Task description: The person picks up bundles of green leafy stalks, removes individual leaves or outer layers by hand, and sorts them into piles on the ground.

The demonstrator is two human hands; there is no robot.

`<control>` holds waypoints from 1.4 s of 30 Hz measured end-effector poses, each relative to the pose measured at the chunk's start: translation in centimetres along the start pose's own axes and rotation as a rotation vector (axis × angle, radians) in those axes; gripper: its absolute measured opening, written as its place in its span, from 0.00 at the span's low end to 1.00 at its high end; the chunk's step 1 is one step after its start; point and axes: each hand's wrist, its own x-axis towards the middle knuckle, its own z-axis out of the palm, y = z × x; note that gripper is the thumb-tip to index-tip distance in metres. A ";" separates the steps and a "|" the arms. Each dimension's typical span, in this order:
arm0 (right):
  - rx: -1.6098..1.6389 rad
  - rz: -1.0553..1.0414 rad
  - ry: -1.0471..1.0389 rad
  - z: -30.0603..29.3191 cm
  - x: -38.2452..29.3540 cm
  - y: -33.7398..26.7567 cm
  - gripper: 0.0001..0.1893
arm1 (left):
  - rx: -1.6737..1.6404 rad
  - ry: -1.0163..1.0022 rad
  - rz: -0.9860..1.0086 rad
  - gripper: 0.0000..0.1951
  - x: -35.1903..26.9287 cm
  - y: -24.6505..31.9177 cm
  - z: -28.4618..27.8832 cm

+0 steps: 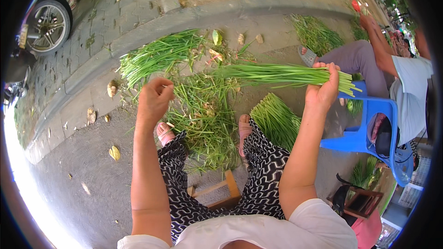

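Observation:
My right hand (322,86) is closed around a bundle of long green stalks (277,74), pale cut ends pointing right and leafy ends left. My left hand (155,98) is raised with its fingers curled, thumb near the fingertips; whether a small piece sits between them I cannot tell. Just beyond it a loose pile of green stalks (162,55) lies on the pavement. Scattered green trimmings (207,121) cover the ground between my feet. Beside my right foot a thick, neatly aligned bunch (277,121) of the same stalks lies with its pale ends together.
A low wooden stool (232,183) is beneath me. At right, a seated person (367,58) is near a blue plastic chair (363,124) and another stalk pile (315,33). A stone kerb (138,38) crosses behind the piles. A motorcycle wheel (48,26) stands upper left; dry leaves (114,153) dot the ground.

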 end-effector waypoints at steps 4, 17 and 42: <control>-0.289 -0.138 -0.115 -0.4 -0.2 -1.0 0.11 | -0.091 -0.085 -0.014 0.10 -0.3 2.1 1.3; -1.306 0.230 -0.503 -10.6 5.0 -8.8 0.06 | -0.030 -0.183 0.048 0.11 0.0 2.3 4.6; -2.120 0.298 -0.582 -32.5 2.5 12.6 0.34 | 0.351 -0.250 0.142 0.11 -2.6 2.9 7.2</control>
